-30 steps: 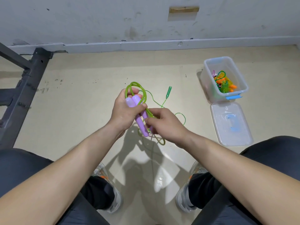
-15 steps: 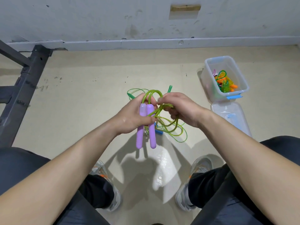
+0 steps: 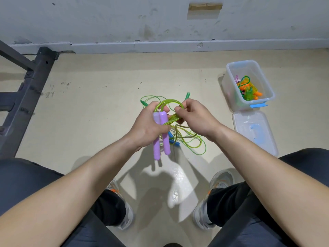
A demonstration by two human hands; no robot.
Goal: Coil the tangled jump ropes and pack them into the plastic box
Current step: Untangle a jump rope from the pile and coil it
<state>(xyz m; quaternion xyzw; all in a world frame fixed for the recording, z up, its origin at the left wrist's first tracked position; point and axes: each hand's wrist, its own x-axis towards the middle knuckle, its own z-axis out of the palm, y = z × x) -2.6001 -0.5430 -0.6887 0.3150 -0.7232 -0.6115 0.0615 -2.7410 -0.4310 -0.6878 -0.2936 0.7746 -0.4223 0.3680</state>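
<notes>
Two purple handles [image 3: 161, 139] sit side by side in the left hand [image 3: 147, 125], which is curled tight round their upper halves. Their lower ends stick out below the fist, toward the person. A thick yellow-green rope [image 3: 169, 102] arches out of the handle tops in a loop between the hands. The right hand [image 3: 195, 116] pinches this loop at its right side, thumb and forefinger closed on it, and its other fingers are curled round more strands lower down. Both hands are held above the floor [image 3: 89, 104].

Under them on the floor lies a loose tangle [image 3: 195, 145] of thin green cord. A blue handle [image 3: 175, 143] shows just beside the purple ones, partly hidden by them. One green handle [image 3: 187, 95] peeks out beyond the right hand, and a second green handle [image 3: 144, 103] beyond the left.

The box [image 3: 228, 90], clear plastic with a blue latch [image 3: 258, 105], stands open to the right, well apart from the hands and near the wall [image 3: 106, 18]. Inside it is a bundle [image 3: 249, 90] of orange, green and pink rope pieces. Its lid [image 3: 249, 139] lies flat on the floor just in front of it; whether the two touch I cannot tell. A black frame [image 3: 30, 90] stands at the left.
</notes>
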